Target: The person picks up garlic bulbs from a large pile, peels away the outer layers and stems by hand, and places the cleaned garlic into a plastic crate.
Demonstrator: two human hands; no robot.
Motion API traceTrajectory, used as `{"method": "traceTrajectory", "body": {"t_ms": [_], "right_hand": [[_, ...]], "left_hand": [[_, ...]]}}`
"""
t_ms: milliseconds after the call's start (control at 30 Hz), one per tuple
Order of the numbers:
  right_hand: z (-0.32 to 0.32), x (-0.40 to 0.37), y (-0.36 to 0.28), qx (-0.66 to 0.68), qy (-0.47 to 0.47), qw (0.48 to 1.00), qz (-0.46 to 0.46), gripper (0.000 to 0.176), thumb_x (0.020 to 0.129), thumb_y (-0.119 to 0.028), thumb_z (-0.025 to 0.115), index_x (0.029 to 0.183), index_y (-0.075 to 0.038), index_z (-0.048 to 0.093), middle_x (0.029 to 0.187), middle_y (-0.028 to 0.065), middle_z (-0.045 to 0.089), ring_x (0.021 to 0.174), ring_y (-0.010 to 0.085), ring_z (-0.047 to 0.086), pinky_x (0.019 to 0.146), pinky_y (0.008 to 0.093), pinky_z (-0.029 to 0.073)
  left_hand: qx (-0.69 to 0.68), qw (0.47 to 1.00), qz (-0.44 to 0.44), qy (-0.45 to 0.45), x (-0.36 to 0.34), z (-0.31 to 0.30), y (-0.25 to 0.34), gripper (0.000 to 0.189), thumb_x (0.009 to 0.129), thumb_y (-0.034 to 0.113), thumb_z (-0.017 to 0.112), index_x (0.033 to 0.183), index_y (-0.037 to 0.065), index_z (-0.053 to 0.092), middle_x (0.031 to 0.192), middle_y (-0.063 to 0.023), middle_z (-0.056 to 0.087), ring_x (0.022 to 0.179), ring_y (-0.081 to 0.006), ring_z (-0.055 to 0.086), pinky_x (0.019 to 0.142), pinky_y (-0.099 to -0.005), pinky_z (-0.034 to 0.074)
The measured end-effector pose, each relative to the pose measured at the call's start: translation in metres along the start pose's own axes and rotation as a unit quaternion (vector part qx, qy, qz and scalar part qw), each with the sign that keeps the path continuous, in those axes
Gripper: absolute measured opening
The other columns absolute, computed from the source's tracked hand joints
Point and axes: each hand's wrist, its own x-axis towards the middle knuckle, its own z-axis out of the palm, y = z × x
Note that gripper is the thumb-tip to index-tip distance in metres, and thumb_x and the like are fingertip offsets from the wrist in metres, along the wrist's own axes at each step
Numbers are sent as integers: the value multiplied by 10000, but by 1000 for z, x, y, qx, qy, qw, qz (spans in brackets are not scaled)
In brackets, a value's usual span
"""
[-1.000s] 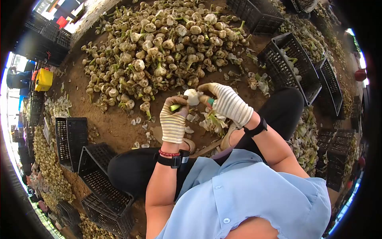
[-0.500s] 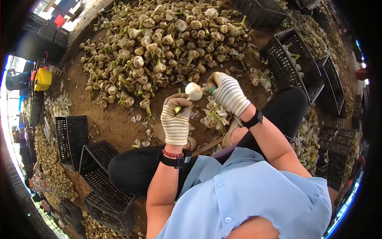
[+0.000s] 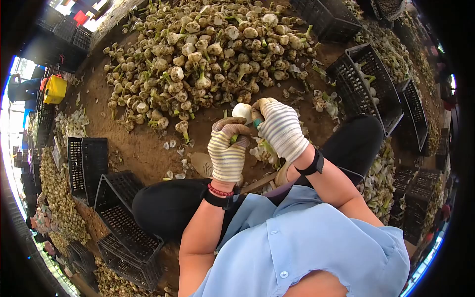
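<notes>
One white bulb (image 3: 242,111) is clamped in the left hand (image 3: 227,153); the right hand (image 3: 283,127) curls beside it, grip unclear. Peeling appears underway; the next stroke calls for steady support.

Yellow container (image 3: 55,89) sat at far left, red bit just beside it. Dark stacked crates (image 3: 59,44) stood upper left, red object (image 3: 80,18) near their top. Person in dark blue (image 3: 22,90) was at the left edge, partly cut by lens distortion. Lower left: black slatted crate (image 3: 88,168), tilted black crate (image 3: 121,210) just below it, another black crate (image 3: 129,260) under that. Second person (image 3: 44,219), blurry, was near the left-hand bulb heap (image 3: 58,198). Brown dirt ground (image 3: 136,153) ran between. More dark crates (image 3: 418,185) stood far right, contents unclear.
</notes>
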Motion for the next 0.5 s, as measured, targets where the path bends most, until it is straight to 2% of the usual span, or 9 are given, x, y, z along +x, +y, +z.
{"method": "traceTrajectory", "body": {"t_ms": [100, 233, 267, 300, 333, 367, 400, 433, 500], "right_hand": [[0, 9, 8, 13, 36, 998, 41, 258, 911, -285, 646, 862, -32, 643, 811, 189, 657, 777, 382, 650, 690, 449, 527], [9, 19, 70, -78, -166, 974, 133, 450, 973, -466, 573, 993, -26, 666, 950, 192, 692, 749, 359, 648, 660, 405, 527], [10, 17, 68, 169, -131, 926, 312, 458, 976, -469, 570, 1103, -36, 646, 1033, 167, 677, 772, 310, 632, 666, 391, 521], [11, 15, 64, 400, -82, 787, 463, 490, 978, -472, 568, 1213, -45, 625, 1117, 143, 663, 794, 261, 616, 673, 377, 514], [-27, 27, 21, 409, -135, 734, 524, 545, 985, -452, 558, 1368, -65, 528, 1221, 102, 599, 880, 201, 558, 732, 346, 502], [-8, -3, 42, 472, -97, 833, 273, 503, 988, -437, 558, 1329, -67, 551, 1191, 91, 613, 843, 203, 527, 761, 329, 493], [-10, -9, 32, 469, -74, 862, 180, 451, 979, -395, 586, 1283, -63, 564, 1148, 111, 616, 825, 191, 523, 740, 343, 495], [-16, -3, 35, 182, -7, 975, -129, 323, 967, -254, 588, 1225, -61, 591, 1041, 163, 646, 819, 243, 588, 726, 385, 515], [-1, -5, 30, 164, -139, 976, 43, 203, 884, -34, 536, 1068, 0, 615, 891, 216, 683, 840, 412, 659, 717, 439, 552]], "left_hand": [[-11, 1000, 13, 19, 2, -3, -10, 201, 770, -132, 675, 851, 51, 691, 1052, -86, 673, 914, -183, 637, 744, -286, 526], [-197, 967, -155, 39, 2, -9, -14, 197, 797, -141, 671, 823, 54, 679, 1052, -64, 681, 952, -142, 629, 841, -300, 514], [-202, 964, -167, 43, 4, -8, -17, 190, 799, -139, 672, 828, 49, 678, 1045, -66, 683, 954, -147, 631, 855, -297, 511], [-206, 961, -180, 45, 5, -6, -18, 184, 801, -138, 674, 833, 43, 677, 1037, -69, 686, 955, -151, 633, 870, -293, 508], [-223, 954, -193, 50, 5, -1, -19, 174, 807, -135, 671, 839, 35, 671, 1027, -73, 689, 965, -154, 632, 891, -291, 502], [-207, 956, -203, 47, 5, 2, -22, 180, 798, -137, 672, 840, 37, 664, 1030, -81, 689, 981, -167, 636, 901, -298, 502], [-166, 969, -180, 43, 5, 5, -24, 184, 790, -137, 674, 837, 40, 662, 1028, -84, 688, 983, -177, 638, 903, -301, 502], [-126, 979, -153, 38, 5, 8, -24, 189, 783, -138, 676, 834, 43, 659, 1025, -86, 688, 985, -186, 640, 904, -304, 502], [-120, 979, -158, 33, 6, 13, -23, 186, 781, -132, 680, 832, 45, 655, 1028, -88, 690, 988, -187, 642, 889, -306, 513]]}}
